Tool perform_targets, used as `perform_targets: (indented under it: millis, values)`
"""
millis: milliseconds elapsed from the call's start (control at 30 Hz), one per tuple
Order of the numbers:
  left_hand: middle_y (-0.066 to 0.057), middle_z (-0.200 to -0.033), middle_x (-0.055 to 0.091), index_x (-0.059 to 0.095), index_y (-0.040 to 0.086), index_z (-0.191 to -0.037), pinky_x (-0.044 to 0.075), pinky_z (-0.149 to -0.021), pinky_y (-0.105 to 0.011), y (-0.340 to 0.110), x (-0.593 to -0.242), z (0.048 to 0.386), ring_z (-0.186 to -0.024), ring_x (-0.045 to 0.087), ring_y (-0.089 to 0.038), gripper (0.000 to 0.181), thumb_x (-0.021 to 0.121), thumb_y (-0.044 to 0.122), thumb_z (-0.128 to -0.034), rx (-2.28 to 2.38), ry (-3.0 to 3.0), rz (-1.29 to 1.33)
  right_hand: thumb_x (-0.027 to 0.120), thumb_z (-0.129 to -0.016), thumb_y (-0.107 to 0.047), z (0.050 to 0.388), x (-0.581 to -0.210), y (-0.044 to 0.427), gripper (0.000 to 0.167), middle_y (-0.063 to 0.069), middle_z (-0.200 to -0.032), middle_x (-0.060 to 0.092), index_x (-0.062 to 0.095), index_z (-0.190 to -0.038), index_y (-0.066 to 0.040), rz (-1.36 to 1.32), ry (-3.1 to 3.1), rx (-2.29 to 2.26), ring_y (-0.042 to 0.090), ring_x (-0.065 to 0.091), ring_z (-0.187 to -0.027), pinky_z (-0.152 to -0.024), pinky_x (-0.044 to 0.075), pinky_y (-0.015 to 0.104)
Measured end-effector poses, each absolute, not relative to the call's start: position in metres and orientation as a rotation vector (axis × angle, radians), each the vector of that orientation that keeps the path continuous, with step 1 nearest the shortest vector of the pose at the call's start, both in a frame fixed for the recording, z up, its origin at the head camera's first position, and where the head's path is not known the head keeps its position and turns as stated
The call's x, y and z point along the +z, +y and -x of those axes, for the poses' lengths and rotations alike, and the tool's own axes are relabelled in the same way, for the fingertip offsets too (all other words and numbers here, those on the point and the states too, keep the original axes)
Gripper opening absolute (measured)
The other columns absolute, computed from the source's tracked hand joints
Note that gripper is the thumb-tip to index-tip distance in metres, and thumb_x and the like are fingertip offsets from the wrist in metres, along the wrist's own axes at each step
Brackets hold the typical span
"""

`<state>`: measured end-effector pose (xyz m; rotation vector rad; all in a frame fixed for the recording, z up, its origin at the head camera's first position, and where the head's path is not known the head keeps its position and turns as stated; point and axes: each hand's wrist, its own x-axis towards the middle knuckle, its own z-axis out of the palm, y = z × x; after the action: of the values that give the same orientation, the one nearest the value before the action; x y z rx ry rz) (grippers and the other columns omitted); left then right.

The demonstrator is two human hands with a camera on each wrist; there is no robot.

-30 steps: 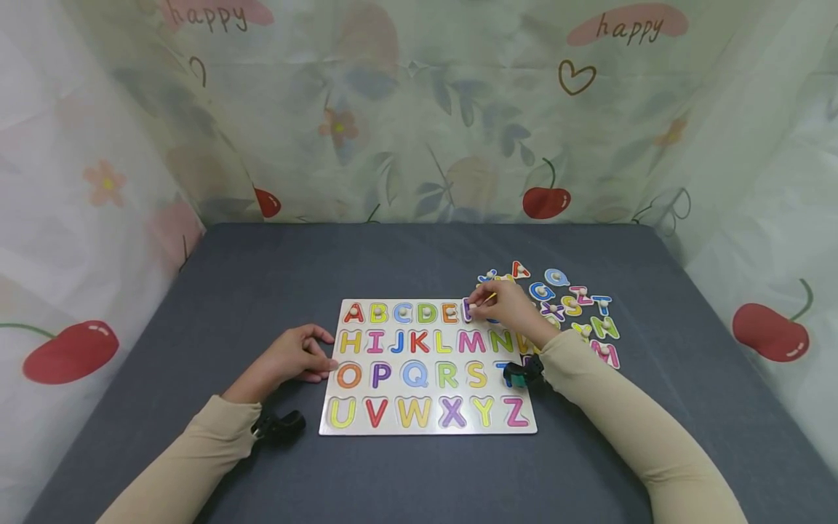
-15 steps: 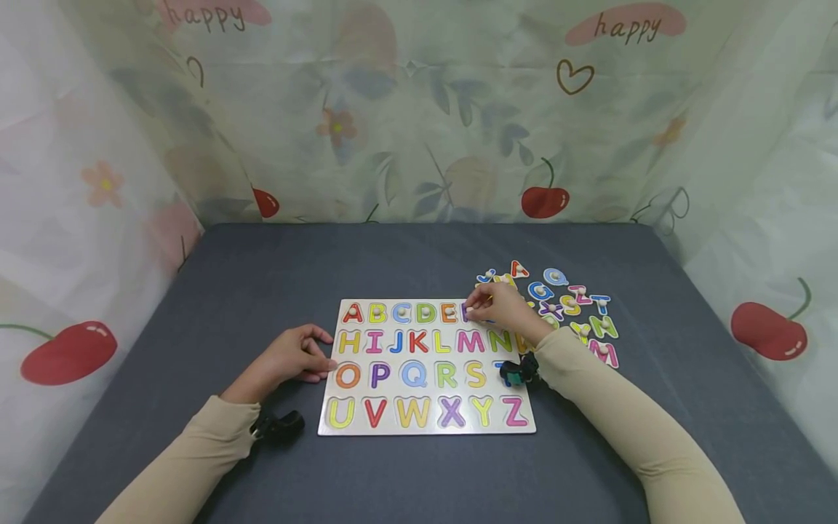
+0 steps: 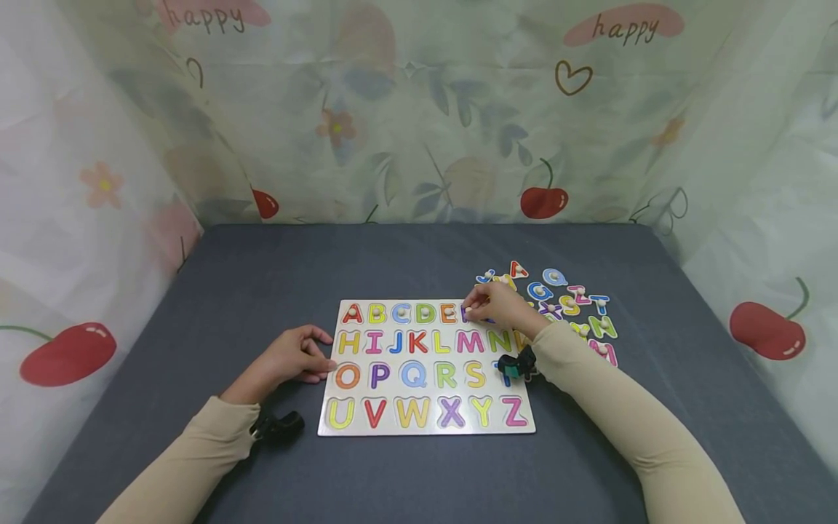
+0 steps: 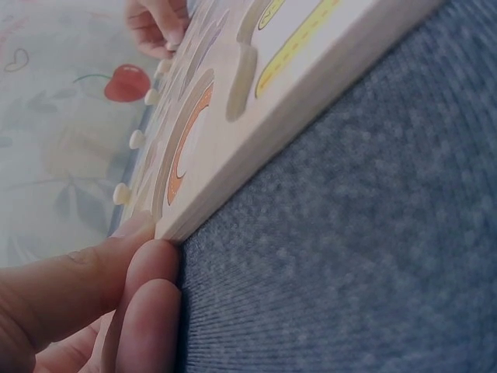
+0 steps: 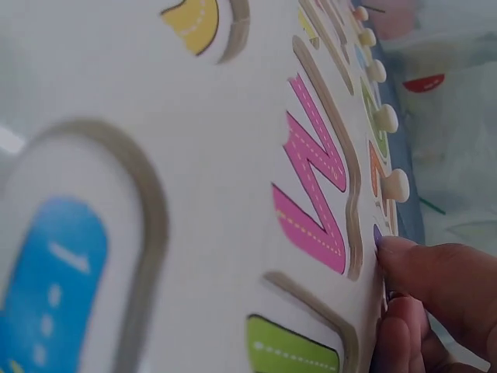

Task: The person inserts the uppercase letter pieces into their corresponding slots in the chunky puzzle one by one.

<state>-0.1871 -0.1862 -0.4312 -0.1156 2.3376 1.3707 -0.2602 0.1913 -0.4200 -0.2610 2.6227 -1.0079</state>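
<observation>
A floral backdrop printed with cherries rises behind a table under dark grey cloth, where a person in beige sleeves works with both hands at a wooden alphabet board. In the latest instant the right hand has drawn slightly closer to the board's top row, its thumb and fingertips pinched narrow on a purple letter piece just past the orange E. Less of the purple now shows beside the fingers, which suggests the piece is at or near its slot in the board; the fingers hide whether it lies flush, and most of its shape.

To the left along the same row of the board, the red A, yellow B, blue C and green D sit in place, knobs up. The three lower rows show printed letters in recesses without knobs, so far as the right arm leaves them visible.

The left hand pinches the board's left edge beside the printed orange O, thumb on top and fingers curled against the side, apparently steadying it.

Compared with a second earlier, the board lies as it did, the left hand has kept its place, and the loose letters beyond the board's right side, among them a blue T, green N and pink M, are undisturbed.
</observation>
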Motion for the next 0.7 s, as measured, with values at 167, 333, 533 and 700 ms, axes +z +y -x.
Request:
perform_targets:
  millis: [167, 333, 533, 700]
  values:
    - [-0.007, -0.076, 0.060, 0.050, 0.000, -0.121, 0.056, -0.056, -0.026, -0.186, -0.430, 0.187, -0.061, 0.064, -0.012, 0.054, 0.081, 0.011, -0.0776, 1.372, 2.334, 0.117, 0.075, -0.086, -0.018, 0.259, -0.422, 0.194, 0.018, 0.005, -0.092, 0.062, 0.069, -0.100, -0.009, 0.260, 2.600, -1.062, 0.017, 0.053, -0.082, -0.072, 0.044, 0.025]
    - [-0.007, -0.076, 0.060, 0.050, 0.000, -0.121, 0.056, -0.056, -0.026, -0.187, -0.430, 0.187, -0.061, 0.064, -0.012, 0.055, 0.082, 0.012, -0.0775, 1.378, 2.333, 0.108, 0.075, -0.086, -0.017, 0.254, -0.418, 0.197, 0.020, 0.006, -0.096, 0.064, 0.069, -0.103, -0.009, 0.273, 2.592, -1.117, 0.018, 0.056, -0.084, -0.074, 0.046, 0.025]
    - [-0.006, -0.076, 0.060, 0.050, -0.001, -0.121, 0.056, -0.056, -0.026, -0.186, -0.431, 0.186, -0.061, 0.064, -0.011, 0.054, 0.081, 0.010, -0.0780, 1.387, 2.328, 0.098, 0.074, -0.086, -0.018, 0.245, -0.409, 0.210, 0.026, 0.008, -0.100, 0.062, 0.067, -0.109, -0.007, 0.273, 2.587, -1.201, 0.021, 0.057, -0.087, -0.074, 0.048, 0.027]
    - [-0.006, -0.075, 0.060, 0.050, -0.001, -0.121, 0.055, -0.055, -0.025, -0.186, -0.431, 0.186, -0.061, 0.063, -0.011, 0.054, 0.081, 0.010, -0.0780, 1.376, 2.338, 0.100, 0.073, -0.087, -0.018, 0.242, -0.403, 0.227, 0.031, 0.009, -0.101, 0.061, 0.065, -0.114, -0.003, 0.260, 2.627, -1.243, 0.021, 0.057, -0.089, -0.075, 0.049, 0.027]
